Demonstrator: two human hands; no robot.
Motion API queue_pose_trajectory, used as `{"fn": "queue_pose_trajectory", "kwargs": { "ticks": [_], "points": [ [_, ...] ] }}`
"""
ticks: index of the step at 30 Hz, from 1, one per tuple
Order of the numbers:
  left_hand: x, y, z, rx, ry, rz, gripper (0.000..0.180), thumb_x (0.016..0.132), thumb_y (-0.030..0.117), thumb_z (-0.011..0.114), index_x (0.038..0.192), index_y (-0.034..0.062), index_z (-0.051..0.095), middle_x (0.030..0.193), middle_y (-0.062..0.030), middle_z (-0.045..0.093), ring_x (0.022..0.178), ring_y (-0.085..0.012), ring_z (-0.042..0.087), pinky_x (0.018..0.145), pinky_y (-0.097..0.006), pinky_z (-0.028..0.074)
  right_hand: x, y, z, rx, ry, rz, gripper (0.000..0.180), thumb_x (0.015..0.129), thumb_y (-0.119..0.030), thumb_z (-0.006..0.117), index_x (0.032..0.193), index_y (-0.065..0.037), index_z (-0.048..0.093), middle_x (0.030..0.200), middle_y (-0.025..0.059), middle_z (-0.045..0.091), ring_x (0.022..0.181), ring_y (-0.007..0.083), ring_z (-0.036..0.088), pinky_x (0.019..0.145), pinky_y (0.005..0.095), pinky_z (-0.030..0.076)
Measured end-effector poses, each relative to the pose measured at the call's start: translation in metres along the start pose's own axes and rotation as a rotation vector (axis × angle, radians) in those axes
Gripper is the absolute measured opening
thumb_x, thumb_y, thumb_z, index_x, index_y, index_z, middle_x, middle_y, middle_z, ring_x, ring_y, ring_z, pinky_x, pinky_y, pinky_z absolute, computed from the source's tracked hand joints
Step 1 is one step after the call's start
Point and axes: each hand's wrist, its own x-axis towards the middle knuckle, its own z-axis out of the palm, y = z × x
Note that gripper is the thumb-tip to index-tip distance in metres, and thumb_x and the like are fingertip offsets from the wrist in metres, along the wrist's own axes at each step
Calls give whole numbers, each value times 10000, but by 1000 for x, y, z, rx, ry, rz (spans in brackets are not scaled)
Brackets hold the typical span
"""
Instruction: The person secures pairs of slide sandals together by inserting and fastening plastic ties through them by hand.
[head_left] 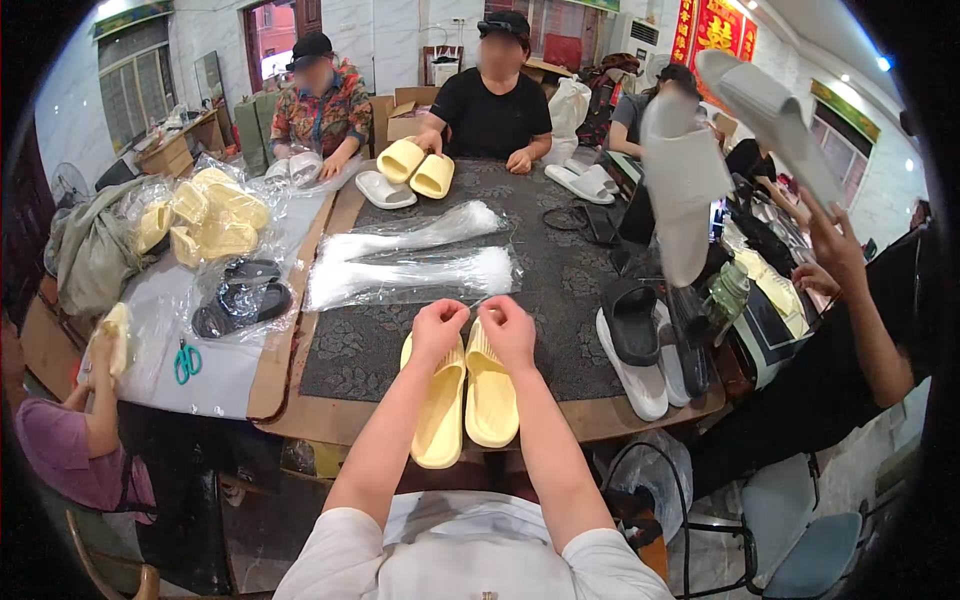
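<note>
A pair of yellow slide slippers (pixel 437 420) lies side by side at the table's near edge, toes pointing away from me. Above their toe straps, my left hand (pixel 438 330) and my right hand (pixel 506 330) are close together, fingertips pinched. Between the fingertips shows what looks like a thin strand; its ends are hidden by my fingers. Just beyond my hands lie two bundles of fine white strands (pixel 420 275) in clear plastic.
Bagged yellow slippers (pixel 225 215), bagged black slippers (pixel 245 300) and green-handled scissors (pixel 187 362) are on the left. Black slippers (pixel 632 325) rest on white ones at right. A person at right handles pale grey slippers (pixel 685 190). Across the table, another person holds yellow slippers (pixel 432 175).
</note>
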Motion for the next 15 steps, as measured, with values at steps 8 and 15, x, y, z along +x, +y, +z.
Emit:
{"fn": "queue_pose_trajectory", "kwargs": {
  "ticks": [8,15],
  "points": [
    [-2,2,-4,-10,30,31,188,816,181,684,901,15,711,716,-50,679,633,-112,604,623,-274,490,-1,-8,1,-145,-101,-170,133,814,-185,706,904,-93,673,569,10,534,531,103,507,513,286,399],
    [-2,2,-4,4,0,6,157,820,133,688,892,-6,700,758,-13,673,690,-66,584,644,-237,471,1,-11,-1,-19,-29,69,137,822,-194,699,913,-96,670,569,24,560,501,115,500,507,298,404]
  ]
}}
